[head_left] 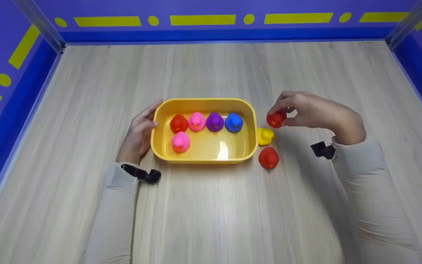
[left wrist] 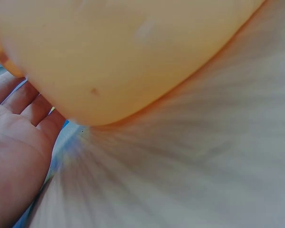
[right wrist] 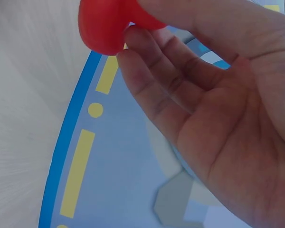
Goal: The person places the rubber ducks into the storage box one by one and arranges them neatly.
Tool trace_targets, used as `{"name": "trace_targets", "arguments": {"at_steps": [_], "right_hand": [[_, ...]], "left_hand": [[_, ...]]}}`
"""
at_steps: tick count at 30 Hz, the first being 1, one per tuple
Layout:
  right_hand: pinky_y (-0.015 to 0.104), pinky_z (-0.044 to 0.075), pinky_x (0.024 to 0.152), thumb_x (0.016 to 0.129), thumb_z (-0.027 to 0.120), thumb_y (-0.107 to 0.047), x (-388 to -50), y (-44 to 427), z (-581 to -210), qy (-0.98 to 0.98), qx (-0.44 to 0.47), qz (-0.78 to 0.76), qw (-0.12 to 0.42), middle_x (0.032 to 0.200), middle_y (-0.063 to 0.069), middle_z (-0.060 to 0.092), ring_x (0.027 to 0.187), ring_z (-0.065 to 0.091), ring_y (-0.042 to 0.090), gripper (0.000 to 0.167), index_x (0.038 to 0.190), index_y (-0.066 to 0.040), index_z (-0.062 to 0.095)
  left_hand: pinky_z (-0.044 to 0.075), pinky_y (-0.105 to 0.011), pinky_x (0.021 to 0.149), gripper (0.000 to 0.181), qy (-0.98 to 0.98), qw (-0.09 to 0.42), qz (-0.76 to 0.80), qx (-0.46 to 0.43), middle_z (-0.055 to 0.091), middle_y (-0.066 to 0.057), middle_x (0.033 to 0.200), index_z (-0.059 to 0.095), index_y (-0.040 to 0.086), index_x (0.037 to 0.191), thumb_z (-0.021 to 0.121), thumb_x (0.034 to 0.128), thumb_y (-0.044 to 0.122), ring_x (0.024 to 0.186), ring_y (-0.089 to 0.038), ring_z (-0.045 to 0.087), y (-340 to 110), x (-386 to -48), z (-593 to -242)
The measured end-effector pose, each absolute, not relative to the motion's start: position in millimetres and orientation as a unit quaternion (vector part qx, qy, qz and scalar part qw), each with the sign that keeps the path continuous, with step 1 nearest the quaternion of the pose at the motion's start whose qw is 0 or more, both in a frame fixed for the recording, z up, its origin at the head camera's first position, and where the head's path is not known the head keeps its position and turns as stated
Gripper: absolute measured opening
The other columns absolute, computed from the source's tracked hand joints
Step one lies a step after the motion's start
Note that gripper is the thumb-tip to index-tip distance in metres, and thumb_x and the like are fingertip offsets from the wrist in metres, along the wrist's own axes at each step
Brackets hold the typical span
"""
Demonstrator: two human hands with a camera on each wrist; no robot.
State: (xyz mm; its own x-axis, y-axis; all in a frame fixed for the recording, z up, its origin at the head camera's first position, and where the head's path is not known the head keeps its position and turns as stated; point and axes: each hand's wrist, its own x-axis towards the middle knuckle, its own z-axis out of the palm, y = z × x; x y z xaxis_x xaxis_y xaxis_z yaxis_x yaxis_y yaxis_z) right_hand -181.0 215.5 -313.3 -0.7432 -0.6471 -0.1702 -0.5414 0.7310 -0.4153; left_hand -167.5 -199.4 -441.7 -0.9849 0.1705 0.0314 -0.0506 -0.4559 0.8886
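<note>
A: What did the right hand have?

B: A red toy duck, pinched between its thumb and fingertips, just to the right of the yellow tub. The right wrist view showed the same grasp, with the palm and other fingers in sight

A: And the left hand?

B: It rested against the tub's left end, its fingers fairly straight along the outer wall and its thumb at the rim

A: What was inside the tub?

B: Five ducks. A second red duck, a pink duck, a purple duck and a blue duck made a row, left to right, and another pink duck sat in front of the red one

A: Anything outside, on the tabletop?

B: A yellow duck lay by the tub's right end, so close that I couldn't tell whether they touched. Nearer the person was a third red duck, just beside the tub's front right corner
</note>
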Motion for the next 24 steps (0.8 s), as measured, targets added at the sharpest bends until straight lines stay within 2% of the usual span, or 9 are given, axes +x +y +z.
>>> {"name": "trace_targets", "arguments": {"at_steps": [14,24], "right_hand": [[0.035,0.056,0.085,0.081,0.072,0.0,-183.9,200.5,-305.5,0.902,-0.347,-0.197,0.167,0.101,0.001,0.065,0.094,0.06,0.017,0.027,0.106,-0.011,0.072],[0.033,0.057,0.085,0.08,0.073,0.0,-187.3,184.5,-300.8,0.895,-0.363,-0.19,0.178,0.101,0.002,0.064,0.095,0.062,0.017,0.028,0.107,-0.009,0.072]], "left_hand": [[0.032,-0.033,0.115,0.065,0.516,0.069,0.852,0.058,0.052,-0.003,0.139,0.032,-0.006,0.146,0.037,0.0811,-0.01,0.132,-0.018,0.044,-199.3,-167.5,-442.0],[0.036,-0.031,0.112,0.065,0.52,0.069,0.85,0.056,0.051,-0.006,0.14,0.033,-0.005,0.145,0.037,0.0806,-0.008,0.131,-0.019,0.045,-198.7,-167.8,-442.5]]}}
